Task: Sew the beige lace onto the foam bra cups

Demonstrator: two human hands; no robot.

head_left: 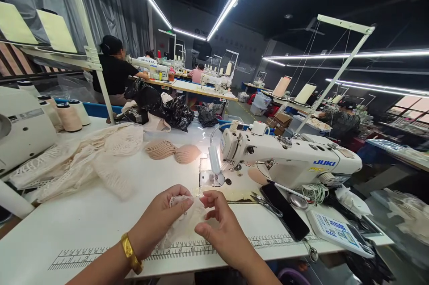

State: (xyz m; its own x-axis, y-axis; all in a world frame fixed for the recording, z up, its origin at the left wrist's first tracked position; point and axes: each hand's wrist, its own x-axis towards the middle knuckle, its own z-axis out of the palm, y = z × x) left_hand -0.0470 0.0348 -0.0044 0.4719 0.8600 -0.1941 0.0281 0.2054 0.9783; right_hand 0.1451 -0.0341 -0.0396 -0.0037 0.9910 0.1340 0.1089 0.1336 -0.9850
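Note:
A small piece of cream lace fabric (pixel 191 219) is held above the front edge of the white sewing table. My left hand (pixel 167 213), with a gold bracelet on the wrist, pinches its upper left part between thumb and fingers. On the other side, my right hand (pixel 223 227) has its thumb and curled fingers apart; the fingertips are beside the lace's right edge, perhaps touching it. Just beyond both hands is the metal needle plate (pixel 212 178) of a white JUKI sewing machine (pixel 288 157). Tan moulded cup pieces (pixel 172 151) lie behind the plate.
Cream lace (pixel 87 155) is heaped at left, near thread cones (pixel 72 117). Right of my hands lie scissors (pixel 268 204), a black phone (pixel 284 211) and a white-and-blue box (pixel 338 231). A printed ruler (pixel 261 241) runs along the front edge. Another person (pixel 115 70) sits at a machine.

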